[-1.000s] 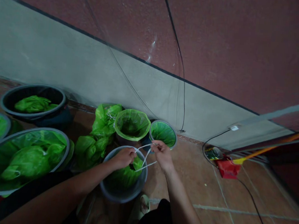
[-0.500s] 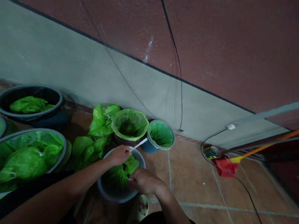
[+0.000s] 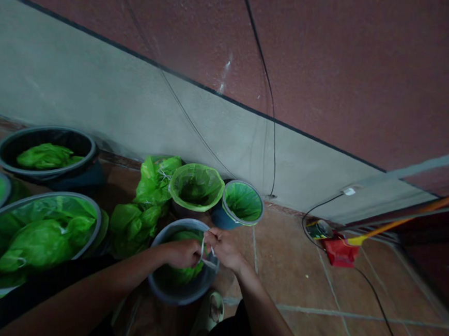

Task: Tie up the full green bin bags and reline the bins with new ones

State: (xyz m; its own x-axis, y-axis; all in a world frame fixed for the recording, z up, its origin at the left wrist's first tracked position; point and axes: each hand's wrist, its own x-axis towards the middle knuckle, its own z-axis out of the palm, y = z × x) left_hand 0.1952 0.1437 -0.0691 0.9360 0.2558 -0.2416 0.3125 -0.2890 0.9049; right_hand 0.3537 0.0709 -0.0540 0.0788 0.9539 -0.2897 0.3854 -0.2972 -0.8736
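Observation:
A grey bucket (image 3: 155,282) stands on the floor before me with a green plastic bag (image 3: 180,277) inside it. Over the bucket, my left hand (image 3: 183,253) is closed at the top of the bag, holding a white strip (image 3: 209,264). My right hand (image 3: 222,247) pinches the same strip just to the right, and a loop of it shows between the two hands. The gathered neck of the bag is mostly hidden behind my left hand.
Two lined bins, one dark (image 3: 195,207) and one blue (image 3: 224,217), stand by the wall. Tied green bags (image 3: 134,228) lie left of them. Large tubs (image 3: 96,220) fill the left side. A red dustpan (image 3: 340,252), a yellow-handled broom (image 3: 379,227) and a cable (image 3: 382,305) are right.
My right hand has moved up from the bag to the white strip. My left hand has come down slightly, and the strip now loops between both hands instead of pointing upward.

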